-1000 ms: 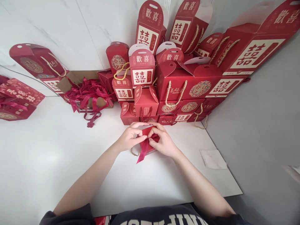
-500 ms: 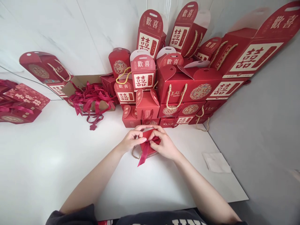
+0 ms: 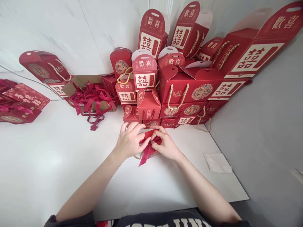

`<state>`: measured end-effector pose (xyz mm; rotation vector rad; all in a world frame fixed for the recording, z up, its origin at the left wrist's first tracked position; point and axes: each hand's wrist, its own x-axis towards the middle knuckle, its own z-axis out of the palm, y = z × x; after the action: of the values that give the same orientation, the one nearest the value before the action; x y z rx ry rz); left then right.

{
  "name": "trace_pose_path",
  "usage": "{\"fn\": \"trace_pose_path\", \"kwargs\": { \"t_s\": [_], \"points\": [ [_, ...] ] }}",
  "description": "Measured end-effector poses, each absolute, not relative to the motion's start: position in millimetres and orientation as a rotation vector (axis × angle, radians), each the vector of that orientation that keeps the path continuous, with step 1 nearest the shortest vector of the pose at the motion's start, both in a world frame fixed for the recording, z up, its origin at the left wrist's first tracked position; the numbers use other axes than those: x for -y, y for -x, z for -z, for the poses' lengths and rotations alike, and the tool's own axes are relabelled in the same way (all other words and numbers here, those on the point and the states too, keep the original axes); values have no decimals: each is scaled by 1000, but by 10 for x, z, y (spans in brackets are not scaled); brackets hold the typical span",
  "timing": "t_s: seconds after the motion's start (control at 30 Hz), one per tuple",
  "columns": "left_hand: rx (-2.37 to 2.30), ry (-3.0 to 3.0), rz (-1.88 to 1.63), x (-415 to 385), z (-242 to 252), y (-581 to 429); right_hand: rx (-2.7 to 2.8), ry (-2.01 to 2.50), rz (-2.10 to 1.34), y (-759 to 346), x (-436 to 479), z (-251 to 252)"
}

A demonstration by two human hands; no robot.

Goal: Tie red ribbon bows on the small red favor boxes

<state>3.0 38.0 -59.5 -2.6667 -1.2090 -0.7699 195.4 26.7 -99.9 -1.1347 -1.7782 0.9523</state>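
Note:
A small red gift box [image 3: 148,135] lies on the white table [image 3: 47,157] in front of me, with a dark red ribbon [image 3: 145,156] hanging off its near side. My left hand [image 3: 129,140] rests over the box's left part, fingers curled down onto it and the ribbon. My right hand [image 3: 165,145] pinches the ribbon at the top of the box. A bit of gold rope handle shows under my left hand. Most of the box is hidden by my hands.
A tall stack of red gift boxes [image 3: 180,85] with gold rope handles fills the far corner. A cardboard box of loose red ribbons [image 3: 91,94] sits to its left. More red boxes [image 3: 19,104] lie at far left. A white paper [image 3: 217,162] lies near the table's right edge.
My left hand has shifted from pinching the ribbon to lying over the box's left side with fingers spread forward. My right hand keeps its pinch on the ribbon.

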Motion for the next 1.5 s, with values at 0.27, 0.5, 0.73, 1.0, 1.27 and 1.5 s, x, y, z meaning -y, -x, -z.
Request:
{"fn": "trace_pose_path", "kwargs": {
  "t_s": [0.27,0.5,0.73,1.0,1.27,1.5],
  "points": [
    [1639,3200,1106,-572,623,122,1736,989,-1098,-2142,-319,937],
    [1776,3275,972,-564,585,106,1613,1100,-1178,-2333,-428,966],
    [1668,3151,838,-482,558,42,1771,1047,-1206,-2333,-363,881],
    [1581,3017,494,-425,483,-3,1788,995,-1227,-2368,-328,811],
    [1524,3023,452,-504,538,75,1801,959,-1261,-2375,-377,902],
    [1539,3110,506,-540,553,71,1838,946,-1261,-2400,-406,943]
  ]
}}
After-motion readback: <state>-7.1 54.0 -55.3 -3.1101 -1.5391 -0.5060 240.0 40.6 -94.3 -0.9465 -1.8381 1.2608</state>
